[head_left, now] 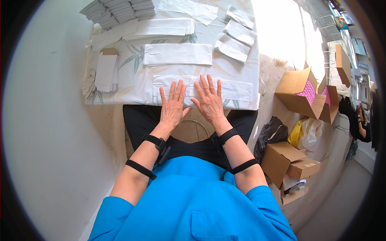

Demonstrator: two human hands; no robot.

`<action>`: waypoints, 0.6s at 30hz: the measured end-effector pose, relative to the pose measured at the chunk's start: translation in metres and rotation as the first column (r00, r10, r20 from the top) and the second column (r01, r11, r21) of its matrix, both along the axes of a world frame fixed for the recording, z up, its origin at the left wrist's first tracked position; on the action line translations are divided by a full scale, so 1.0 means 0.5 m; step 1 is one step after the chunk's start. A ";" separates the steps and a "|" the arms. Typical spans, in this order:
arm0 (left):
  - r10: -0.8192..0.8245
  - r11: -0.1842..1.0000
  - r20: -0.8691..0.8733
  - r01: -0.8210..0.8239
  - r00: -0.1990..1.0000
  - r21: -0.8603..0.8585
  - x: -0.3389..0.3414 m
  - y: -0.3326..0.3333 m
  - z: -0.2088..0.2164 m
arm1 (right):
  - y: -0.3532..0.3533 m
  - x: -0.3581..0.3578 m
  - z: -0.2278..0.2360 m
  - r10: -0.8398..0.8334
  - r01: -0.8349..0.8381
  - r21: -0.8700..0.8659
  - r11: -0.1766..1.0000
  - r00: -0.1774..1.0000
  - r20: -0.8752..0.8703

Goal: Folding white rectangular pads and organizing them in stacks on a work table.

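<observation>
My left hand (173, 105) and my right hand (209, 100) lie flat, fingers spread, side by side on a long white folded cloth piece (237, 89) at the near edge of the table (132, 86). Neither hand grips anything. A second white folded piece (177, 54) lies just beyond them in the middle of the table. The table carries a pale cloth with a leaf print.
Stacks of white folded pieces sit at the far left (118, 10), at the left edge (106, 72) and far right (237, 38). Open cardboard boxes (299, 92) (287, 158), a black bag (273, 130) and a yellow bag (299, 132) stand on the floor to my right. Another person (360, 120) sits at far right.
</observation>
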State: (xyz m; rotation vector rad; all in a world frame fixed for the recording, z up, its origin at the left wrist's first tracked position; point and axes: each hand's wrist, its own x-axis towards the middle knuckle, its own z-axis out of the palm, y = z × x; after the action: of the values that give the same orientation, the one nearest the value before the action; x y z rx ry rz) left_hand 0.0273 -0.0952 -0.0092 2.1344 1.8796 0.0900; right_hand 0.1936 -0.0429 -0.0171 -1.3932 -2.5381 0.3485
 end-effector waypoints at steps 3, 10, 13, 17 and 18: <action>-0.011 1.000 -0.017 0.011 1.000 -0.011 -0.001 0.000 -0.001 | -0.002 -0.004 -0.004 0.005 -0.005 0.008 1.000 1.000 -0.001; -0.107 0.994 0.009 0.106 0.994 0.040 0.007 0.006 0.005 | -0.002 -0.001 -0.011 -0.002 0.001 -0.013 1.000 0.999 -0.036; -0.161 0.987 -0.126 0.162 0.979 -0.002 0.013 0.009 0.000 | -0.007 0.024 -0.008 -0.024 0.024 -0.007 1.000 0.997 -0.069; -0.136 0.990 -0.105 0.139 0.985 0.023 0.003 0.003 -0.006 | -0.014 0.087 -0.013 -0.176 0.176 0.044 0.983 0.984 -0.006; -0.133 0.990 -0.113 0.137 0.985 0.032 0.003 0.003 -0.006 | -0.014 0.108 -0.016 -0.209 0.207 0.045 0.977 0.977 0.032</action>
State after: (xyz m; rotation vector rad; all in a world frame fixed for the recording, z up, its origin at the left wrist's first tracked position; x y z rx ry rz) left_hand 0.0289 -0.0936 -0.0120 2.3316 1.7991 -0.0200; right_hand 0.2476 -0.0499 -0.0251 -1.6441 -2.3828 0.2329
